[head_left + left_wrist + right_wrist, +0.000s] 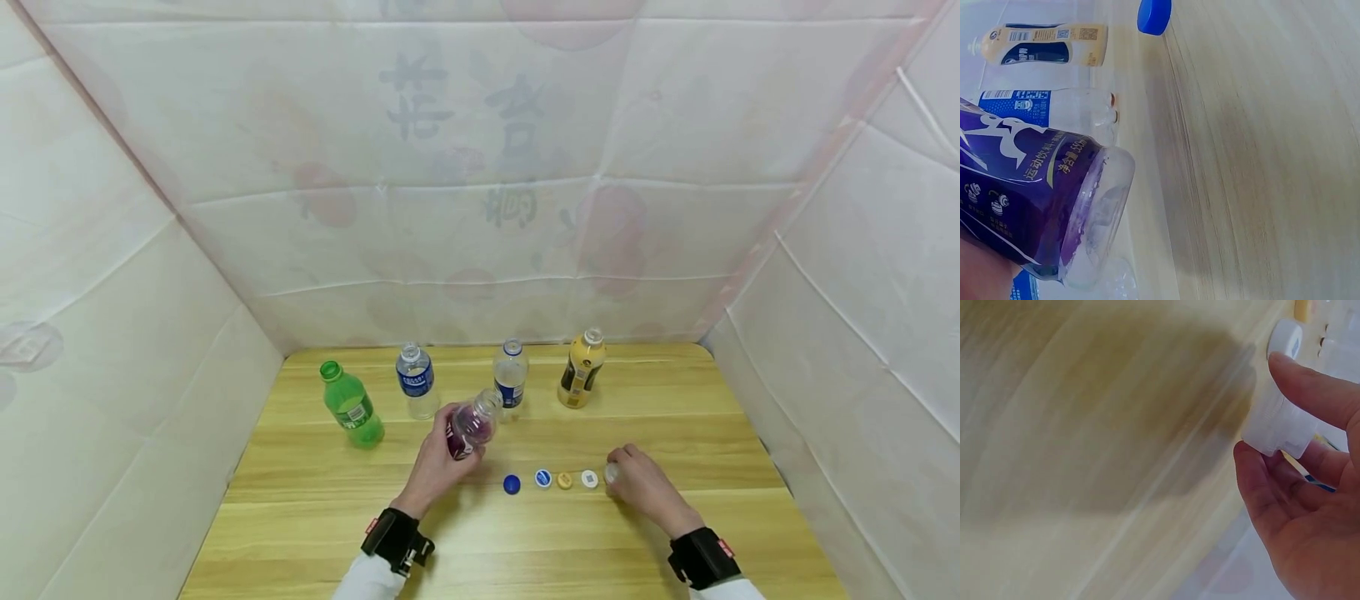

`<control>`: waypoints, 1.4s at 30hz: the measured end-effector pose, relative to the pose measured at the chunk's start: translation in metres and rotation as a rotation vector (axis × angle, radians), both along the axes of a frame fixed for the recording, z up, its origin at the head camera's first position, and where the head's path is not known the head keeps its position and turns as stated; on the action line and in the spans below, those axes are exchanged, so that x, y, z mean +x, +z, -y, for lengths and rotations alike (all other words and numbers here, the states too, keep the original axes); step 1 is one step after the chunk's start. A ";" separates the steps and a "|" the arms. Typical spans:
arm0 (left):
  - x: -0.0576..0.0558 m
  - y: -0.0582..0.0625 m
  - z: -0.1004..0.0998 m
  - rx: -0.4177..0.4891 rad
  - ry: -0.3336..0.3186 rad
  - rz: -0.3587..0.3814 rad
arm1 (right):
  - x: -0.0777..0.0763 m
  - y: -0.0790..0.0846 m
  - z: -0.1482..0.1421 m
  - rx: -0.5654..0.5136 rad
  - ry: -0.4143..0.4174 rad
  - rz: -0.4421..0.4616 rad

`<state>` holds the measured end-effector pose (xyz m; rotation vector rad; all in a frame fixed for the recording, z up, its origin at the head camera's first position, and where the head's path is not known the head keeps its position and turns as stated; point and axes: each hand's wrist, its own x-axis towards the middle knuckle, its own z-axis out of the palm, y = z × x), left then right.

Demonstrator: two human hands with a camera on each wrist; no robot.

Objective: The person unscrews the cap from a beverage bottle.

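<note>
My left hand (435, 469) grips a clear bottle with a purple label (472, 425), which is uncapped and tilted over the table. Its label faces the camera in the left wrist view, and its clear base (1100, 215) shows above the wood. My right hand (647, 486) pinches a translucent white bottle cap (1275, 422) between thumb and fingertips, close over the tabletop at the right end of a row of caps. From left to right, that row has a dark blue cap (512, 484), a blue-and-white cap (543, 478), a yellow cap (564, 481) and a white cap (589, 479).
Uncapped bottles stand along the back of the wooden table (300, 533): a green one (352, 408), a clear one with a blue label (416, 379), another blue-labelled one (512, 371) and a yellow one (582, 368). Cloth-covered walls (480, 242) enclose the back and sides.
</note>
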<state>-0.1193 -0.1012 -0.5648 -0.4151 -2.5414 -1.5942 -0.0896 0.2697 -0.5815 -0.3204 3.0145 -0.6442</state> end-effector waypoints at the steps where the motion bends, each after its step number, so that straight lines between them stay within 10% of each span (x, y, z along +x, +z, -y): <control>1: 0.000 0.000 0.000 0.004 0.000 0.000 | 0.000 0.000 0.000 0.003 0.000 0.002; 28: -0.004 -0.006 -0.001 0.133 0.095 -0.005 | -0.008 0.001 -0.006 -0.031 -0.028 0.106; 42: -0.013 -0.009 -0.012 0.132 0.166 -0.057 | -0.022 0.032 0.001 -0.177 -0.091 -0.160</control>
